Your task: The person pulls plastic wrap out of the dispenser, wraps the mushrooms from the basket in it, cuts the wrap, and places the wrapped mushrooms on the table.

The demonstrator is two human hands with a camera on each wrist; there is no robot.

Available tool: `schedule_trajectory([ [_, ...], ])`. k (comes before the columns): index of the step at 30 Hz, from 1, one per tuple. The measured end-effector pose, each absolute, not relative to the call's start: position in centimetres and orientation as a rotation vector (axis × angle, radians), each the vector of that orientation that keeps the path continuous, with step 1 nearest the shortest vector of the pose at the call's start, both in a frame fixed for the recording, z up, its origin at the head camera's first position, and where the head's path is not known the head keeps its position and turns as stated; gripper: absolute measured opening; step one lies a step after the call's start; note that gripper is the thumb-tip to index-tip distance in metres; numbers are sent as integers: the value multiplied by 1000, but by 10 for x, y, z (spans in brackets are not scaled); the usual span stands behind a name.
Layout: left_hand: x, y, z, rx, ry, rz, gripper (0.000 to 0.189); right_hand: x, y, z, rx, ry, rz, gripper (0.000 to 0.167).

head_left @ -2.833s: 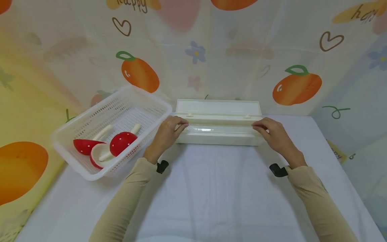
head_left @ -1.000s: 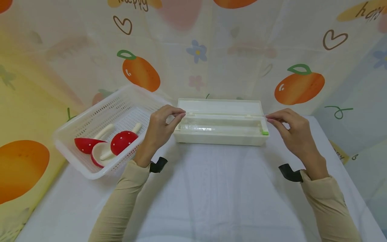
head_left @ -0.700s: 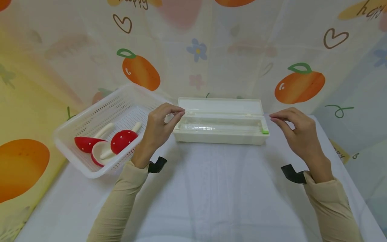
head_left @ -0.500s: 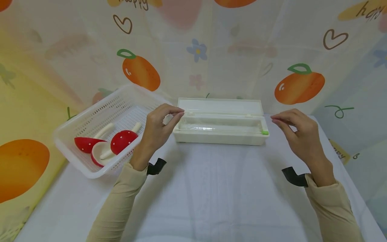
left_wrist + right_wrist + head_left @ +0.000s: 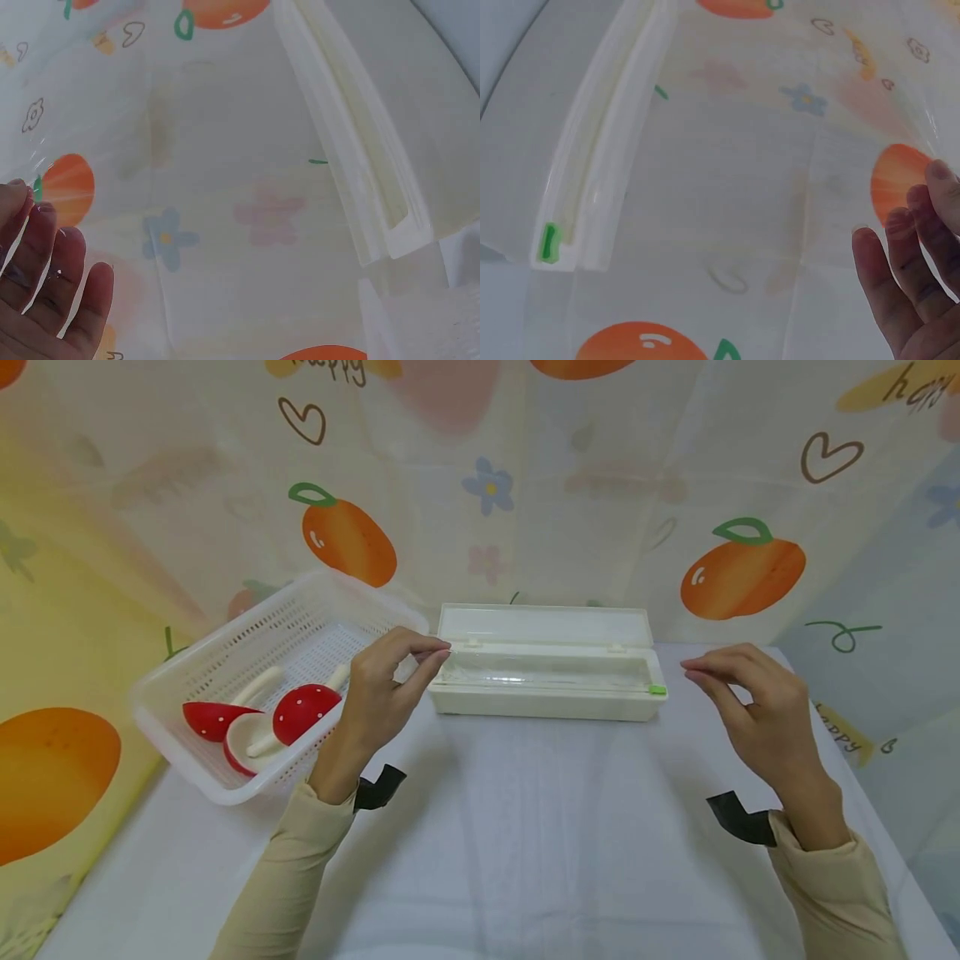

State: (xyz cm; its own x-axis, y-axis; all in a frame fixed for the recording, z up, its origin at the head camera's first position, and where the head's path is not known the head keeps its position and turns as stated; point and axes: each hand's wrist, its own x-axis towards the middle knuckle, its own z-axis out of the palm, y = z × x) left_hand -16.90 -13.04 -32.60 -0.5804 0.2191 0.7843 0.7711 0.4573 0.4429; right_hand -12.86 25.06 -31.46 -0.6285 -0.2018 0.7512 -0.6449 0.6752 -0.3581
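A long cream cling film dispenser (image 5: pixel 547 703) stands at the back of the table in the head view, its lid (image 5: pixel 543 625) raised behind it. A green slider (image 5: pixel 657 690) sits at its right end. My left hand (image 5: pixel 375 693), off the dispenser's left end, pinches clear cling film between thumb and index finger. Out past the right end, my right hand (image 5: pixel 765 718) pinches the film likewise. In the right wrist view, creases in the cling film (image 5: pixel 928 127) run from the fingertips. Other fingers of both hands are spread in the wrist views.
To the left, a white perforated basket (image 5: pixel 191 772) holds several red, white-dotted ladles (image 5: pixel 303 710) with cream handles. White cloth (image 5: pixel 540 843) covers the table. Behind rises a curtain (image 5: pixel 585 543) printed with oranges, close to the dispenser.
Both hands have left the dispenser's front and moved outward, the right one further. In the last half second they have drawn slightly toward me and farther apart. The green slider is now uncovered.
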Motion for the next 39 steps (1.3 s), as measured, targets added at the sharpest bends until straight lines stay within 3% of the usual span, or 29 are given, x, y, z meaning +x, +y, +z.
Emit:
schedule_trajectory([
  [2, -166, -131, -326, -827, -2046, -1094, 15, -127, 251, -315, 662, -2149, 836, 18],
  [6, -160, -132, -325, -827, -2035, -1104, 13, -123, 252, -317, 683, -2085, 865, 49],
  [9, -155, -133, -325, -812, -2038, -1095, 14, -119, 252, -318, 696, -2064, 867, 53],
  [16, -142, -136, -328, -834, -2042, -1097, 23, -104, 251, -320, 703, -2089, 838, 54],
  [20, -135, -138, -331, -870, -2024, -1098, 15, -96, 249, -323, 717, -2033, 879, 53],
  [25, -128, -140, -329, -893, -2000, -1081, 40, -89, 244, -319, 743, -1953, 957, 52],
  [39, -96, -148, -345, -1007, -1896, -1103, 30, -60, 247, -339, 833, -1995, 1036, 46],
])
